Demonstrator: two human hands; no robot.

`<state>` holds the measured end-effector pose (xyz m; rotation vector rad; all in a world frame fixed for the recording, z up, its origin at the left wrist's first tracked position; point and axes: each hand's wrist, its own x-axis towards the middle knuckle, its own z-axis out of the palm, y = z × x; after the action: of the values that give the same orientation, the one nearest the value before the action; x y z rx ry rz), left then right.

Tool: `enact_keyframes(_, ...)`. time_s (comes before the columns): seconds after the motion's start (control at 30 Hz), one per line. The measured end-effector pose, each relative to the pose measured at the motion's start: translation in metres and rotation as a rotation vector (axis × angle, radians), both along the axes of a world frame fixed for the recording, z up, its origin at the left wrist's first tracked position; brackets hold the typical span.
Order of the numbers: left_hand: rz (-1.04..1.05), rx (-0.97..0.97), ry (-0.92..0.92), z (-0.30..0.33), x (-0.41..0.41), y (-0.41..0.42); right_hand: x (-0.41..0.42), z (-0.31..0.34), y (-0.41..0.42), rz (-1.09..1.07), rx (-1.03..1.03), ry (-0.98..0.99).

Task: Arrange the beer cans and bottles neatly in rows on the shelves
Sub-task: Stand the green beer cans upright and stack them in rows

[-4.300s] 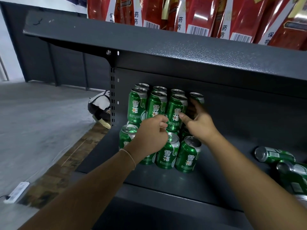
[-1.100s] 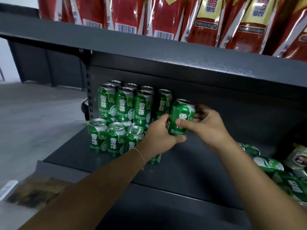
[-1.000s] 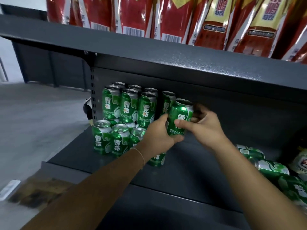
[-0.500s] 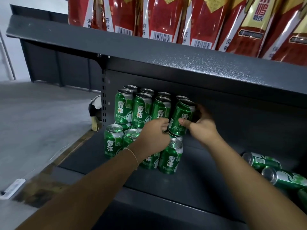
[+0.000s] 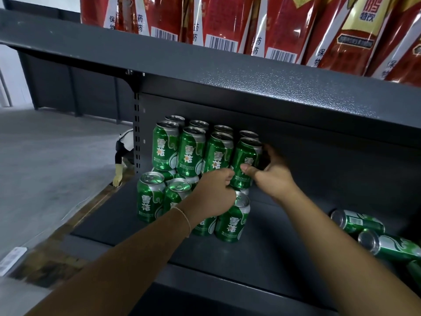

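Green aluminium beer can, rightmost of the upper tier on the dark grey metal shelf: your right hand wraps it, thumb pressed on its front, fingers curled behind, while your left hand, fingers curled at its lower edge, steadies it. It leans slightly on the can tops below; let go off-centre and it could tip and topple the stacked green cans. More loose green cans lie sideways well apart, at right.

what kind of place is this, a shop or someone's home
Most likely a shop or stockroom: dark metal retail shelving, stacked green beer cans being arranged, and barcoded red packages lined along the shelf above.
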<state>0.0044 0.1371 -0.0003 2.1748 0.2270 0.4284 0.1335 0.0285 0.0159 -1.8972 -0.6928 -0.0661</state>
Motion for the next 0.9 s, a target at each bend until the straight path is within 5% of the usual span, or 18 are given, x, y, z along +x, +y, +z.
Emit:
enact_keyframes(0.57,0.082,0.097,-0.017,0.001,0.004,-0.008,0.006,-0.008,-0.005,0.030,0.012,-0.017)
enact_keyframes(0.9,0.046,0.165,-0.317,0.010,0.013,-0.040,0.013,-0.006,-0.050,-0.060,0.126,-0.009)
